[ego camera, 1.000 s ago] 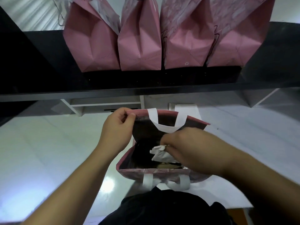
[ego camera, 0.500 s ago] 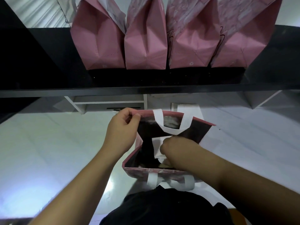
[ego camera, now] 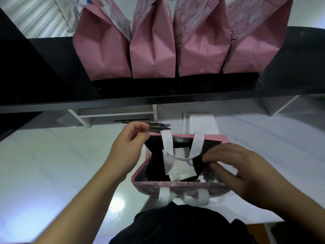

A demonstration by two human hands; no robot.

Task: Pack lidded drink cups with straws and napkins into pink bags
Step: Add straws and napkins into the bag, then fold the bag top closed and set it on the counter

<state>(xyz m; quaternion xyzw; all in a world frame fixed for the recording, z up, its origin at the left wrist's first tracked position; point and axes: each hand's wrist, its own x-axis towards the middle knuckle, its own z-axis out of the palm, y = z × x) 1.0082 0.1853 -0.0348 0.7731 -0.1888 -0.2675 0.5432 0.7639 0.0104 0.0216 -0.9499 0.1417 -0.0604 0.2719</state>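
Observation:
An open pink bag (ego camera: pixel 177 188) with white handles stands on the white counter right in front of me. A white napkin (ego camera: pixel 177 164) lies inside it on the dark lining. My left hand (ego camera: pixel 128 147) pinches the bag's far left rim. My right hand (ego camera: pixel 235 166) is at the bag's right rim with fingers loosely curled and blurred; what it grips, if anything, is unclear. A bundle of black straws (ego camera: pixel 158 126) lies on the counter just beyond the bag. No cup can be made out in the bag.
Several closed pink bags (ego camera: pixel 153 50) stand in a row on a black shelf (ego camera: pixel 158 99) above the counter. A white stack of napkins (ego camera: pixel 198 124) lies behind the open bag. The white counter (ego camera: pixel 52 164) spreads out to the left.
My right hand has let go of the napkin, which now lies in the bag, and has moved out to the bag's right rim. The left hand keeps hold of the rim.

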